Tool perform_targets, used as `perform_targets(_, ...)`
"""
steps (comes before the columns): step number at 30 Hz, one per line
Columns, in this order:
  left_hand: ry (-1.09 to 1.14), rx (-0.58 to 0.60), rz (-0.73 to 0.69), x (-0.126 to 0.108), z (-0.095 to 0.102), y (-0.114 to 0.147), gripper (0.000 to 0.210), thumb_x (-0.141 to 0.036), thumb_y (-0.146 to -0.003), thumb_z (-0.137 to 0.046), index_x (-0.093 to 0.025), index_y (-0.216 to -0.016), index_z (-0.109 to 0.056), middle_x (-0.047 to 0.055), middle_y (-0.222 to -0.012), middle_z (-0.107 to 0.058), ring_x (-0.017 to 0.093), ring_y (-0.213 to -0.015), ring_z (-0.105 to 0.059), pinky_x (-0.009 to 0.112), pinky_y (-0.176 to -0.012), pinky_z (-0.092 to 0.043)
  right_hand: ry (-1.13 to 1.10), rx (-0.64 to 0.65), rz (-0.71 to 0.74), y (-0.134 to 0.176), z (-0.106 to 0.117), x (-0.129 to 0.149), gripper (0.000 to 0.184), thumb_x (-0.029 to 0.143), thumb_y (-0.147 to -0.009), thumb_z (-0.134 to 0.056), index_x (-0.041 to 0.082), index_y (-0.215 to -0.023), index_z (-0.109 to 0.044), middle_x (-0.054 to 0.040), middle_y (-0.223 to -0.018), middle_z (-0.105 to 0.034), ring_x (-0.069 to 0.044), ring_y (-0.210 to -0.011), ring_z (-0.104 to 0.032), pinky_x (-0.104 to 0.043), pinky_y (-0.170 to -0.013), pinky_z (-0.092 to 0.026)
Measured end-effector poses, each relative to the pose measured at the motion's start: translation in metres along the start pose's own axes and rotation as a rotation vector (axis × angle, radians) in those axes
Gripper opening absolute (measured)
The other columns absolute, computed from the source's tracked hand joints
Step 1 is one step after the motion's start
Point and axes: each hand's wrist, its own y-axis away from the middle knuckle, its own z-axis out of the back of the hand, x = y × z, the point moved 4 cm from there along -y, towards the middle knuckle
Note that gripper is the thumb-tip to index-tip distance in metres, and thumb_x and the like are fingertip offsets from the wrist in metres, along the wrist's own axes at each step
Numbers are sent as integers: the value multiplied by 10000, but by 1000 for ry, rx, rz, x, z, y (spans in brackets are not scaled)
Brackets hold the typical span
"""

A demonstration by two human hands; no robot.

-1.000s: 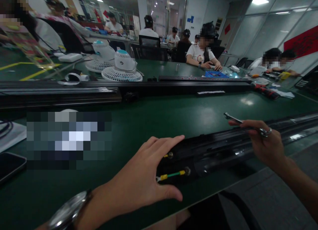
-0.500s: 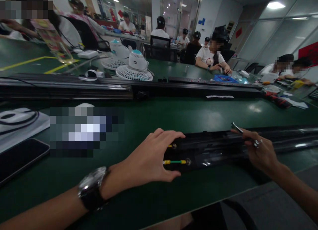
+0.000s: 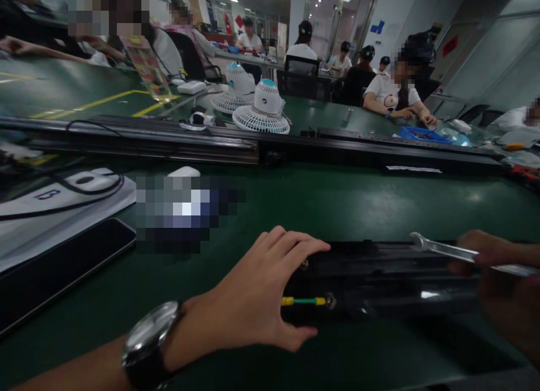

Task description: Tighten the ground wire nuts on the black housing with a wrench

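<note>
My left hand spans the near left end of a long black bar, with the thumb on the front side and the fingers on the far side. Between thumb and fingers, a short green wire with yellow ends runs to a round metal fastener on the bar. A second fastener shows partly beside my fingers. My right hand, blurred at the right edge, is closed around a silver wrench. The wrench's jaw points left, over the bar's far edge.
Dark metal profiles lie across the green table. A black phone and white papers are on the left. White fans, a bottle and a blue tray stand farther back. Several people sit beyond.
The view has swung left, so the scene sits farther right. My right hand has shifted right, and more of the wrench now shows, its jaw pointing left. My left hand stays at the bar's end.
</note>
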Motion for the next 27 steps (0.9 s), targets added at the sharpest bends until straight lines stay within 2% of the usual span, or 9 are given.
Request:
perform_targets(1, 1, 2, 15, -2, -1, 1, 972, -505, -645, -857, -299, -1482, -407, 53, -1456, -538, 317, -1267, -510, 500, -1095, -397, -186, 90, -24, -12, -10, 12, 347, 521, -1056, -354, 331, -984, -636, -35, -628, -588, -263, -616, -660, -391, -488, -494)
perform_targets(3, 8, -5, 20, -4, -3, 3, 993, -507, -636, -858, -297, -1489, -394, 58, -1449, -547, 323, -1254, -518, 509, -1082, -402, -375, 166, -10, -36, -33, 36, 271, 474, -1049, -463, 304, -990, -666, -17, -646, -629, -221, -587, -639, -362, -503, -490)
perform_targets(6, 36, -28, -1, -5, -5, 4, 993, -512, -630, -848, -290, -1487, -397, 68, -1416, -572, 325, -1212, -544, 507, -1052, -421, -340, 289, 12, -60, -73, 59, 140, 254, -1039, -519, 258, -1008, -656, -20, -800, -722, -178, -642, -658, -335, -587, -503)
perform_targets(9, 32, -69, 1, -3, -6, 6, 1115, -554, -613, -851, -262, -1546, -314, 98, -1403, -578, 337, -1190, -557, 520, -1054, -420, -289, 333, 79, -70, -97, 69, 91, 229, -1009, -560, 225, -956, -634, 5, -718, -683, -148, -597, -625, -298, -571, -478)
perform_targets(12, 20, -104, 10, -2, -8, 8, 1297, -613, -588, -872, -247, -1608, -159, 130, -1436, -556, 353, -1193, -566, 539, -1061, -418, -277, 321, 110, -73, -103, 72, 138, 207, -1017, -531, 219, -906, -612, 16, -687, -665, -127, -567, -614, -269, -550, -467)
perform_targets(14, 30, -126, -7, -3, -9, 9, 1327, -631, -592, -876, -251, -1616, -122, 141, -1458, -544, 363, -1206, -570, 553, -1073, -411, -202, 342, 112, -74, -106, 73, 172, 202, -1026, -525, 217, -877, -610, 22, -687, -679, -107, -550, -621, -239, -534, -462)
perform_targets(17, 45, -161, -31, -2, -10, 10, 1301, -652, -607, -864, -244, -1612, -145, 147, -1476, -533, 376, -1247, -559, 576, -1120, -373, -85, 383, 119, -74, -113, 73, 184, 271, -1029, -578, 212, -862, -629, 42, -653, -693, -84, -511, -628, -201, -514, -458)
perform_targets(21, 55, -170, -44, -2, -11, 9, 1193, -690, -683, -784, -253, -1607, -168, 133, -1469, -537, 366, -1265, -555, 558, -1108, -395, -90, 435, 95, -73, -123, 70, 233, 378, -1026, -608, 216, -863, -648, 50, -667, -728, -86, -511, -673, -182, -507, -487)
perform_targets(27, 75, -134, -55, -2, -11, 8, 1134, -657, -725, -766, -256, -1607, -178, 111, -1432, -568, 328, -1188, -579, 523, -1056, -436, -149, 456, 85, -71, -126, 68, 188, 368, -1026, -611, 224, -910, -644, 33, -723, -764, -102, -558, -719, -180, -543, -535)
